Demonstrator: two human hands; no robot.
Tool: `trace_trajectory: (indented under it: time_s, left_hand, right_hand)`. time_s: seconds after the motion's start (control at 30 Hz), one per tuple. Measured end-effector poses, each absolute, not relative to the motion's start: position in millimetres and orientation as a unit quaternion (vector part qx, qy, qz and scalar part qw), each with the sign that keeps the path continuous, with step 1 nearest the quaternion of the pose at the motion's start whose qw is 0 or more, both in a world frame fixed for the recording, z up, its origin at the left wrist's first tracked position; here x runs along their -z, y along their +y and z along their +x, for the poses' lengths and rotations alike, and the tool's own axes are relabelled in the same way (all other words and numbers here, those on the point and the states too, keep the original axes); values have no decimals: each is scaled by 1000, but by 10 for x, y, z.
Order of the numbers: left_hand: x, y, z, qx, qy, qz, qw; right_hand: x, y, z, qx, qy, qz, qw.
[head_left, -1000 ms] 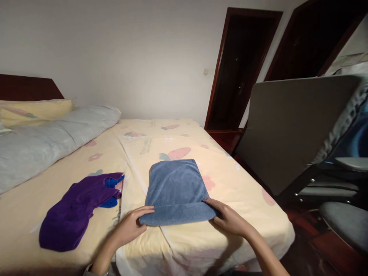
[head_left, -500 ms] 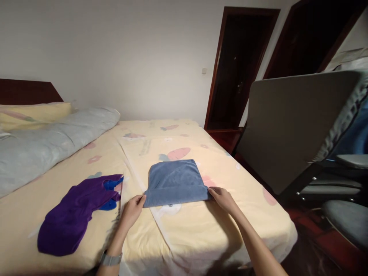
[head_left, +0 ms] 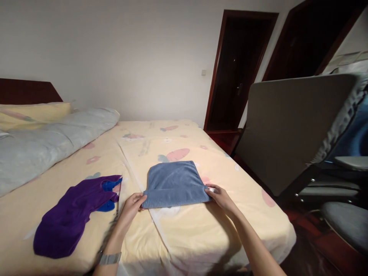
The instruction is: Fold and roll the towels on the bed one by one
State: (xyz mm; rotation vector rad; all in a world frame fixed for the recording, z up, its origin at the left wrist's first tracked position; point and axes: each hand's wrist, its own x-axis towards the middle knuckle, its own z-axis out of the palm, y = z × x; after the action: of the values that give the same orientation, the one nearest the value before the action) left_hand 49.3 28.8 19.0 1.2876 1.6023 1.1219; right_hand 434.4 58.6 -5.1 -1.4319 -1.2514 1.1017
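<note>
A blue-grey piece of soft cloth (head_left: 174,184), which looks like a towel, lies on the bed with its near edge turned up in a flat band. My left hand (head_left: 134,202) pinches the left end of that band. At the right end, my right hand (head_left: 219,195) grips the band between thumb and fingers. Left of my left hand lies a crumpled purple garment (head_left: 67,216), with a bright blue part (head_left: 108,188) showing at its right end. Neither hand touches it.
The bed (head_left: 230,230) has a yellow carrot-print sheet. A rolled pale grey quilt (head_left: 57,134) and a yellow pillow (head_left: 37,114) lie at the left. A large grey board (head_left: 290,130) leans beyond the right edge, near a stool (head_left: 346,220). A dark door (head_left: 240,73) stands behind.
Both hands keep hold of the folded band's ends, and their fingers have shifted slightly. The cloth and the purple garment stay in place; the view has moved a little.
</note>
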Motion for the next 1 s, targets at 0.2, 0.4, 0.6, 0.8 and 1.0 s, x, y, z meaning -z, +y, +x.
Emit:
trace_trajectory:
  time_s: [0.2,0.4,0.6,0.8,1.0]
  left_hand:
    - [-274,99,437,-462,609,494,414]
    - [-141,-113,348,-377,632,557,384]
    - [-167,-171,293,-313,655,653,214]
    - [-283,-283,416,-315,579,749,64]
    - [-240,-351,590,-172,476,855,112]
  right_hand:
    - [-17,440,4393,-403,-551,-561,469]
    - [6,128,4389,-364,-642,-572,359]
    - [33,78,4421,-255,-681,-612,311]
    - [-193,-69,4280,-147,-760,-541,328]
    - [-223,-204,4034,-229,-856,-433,168]
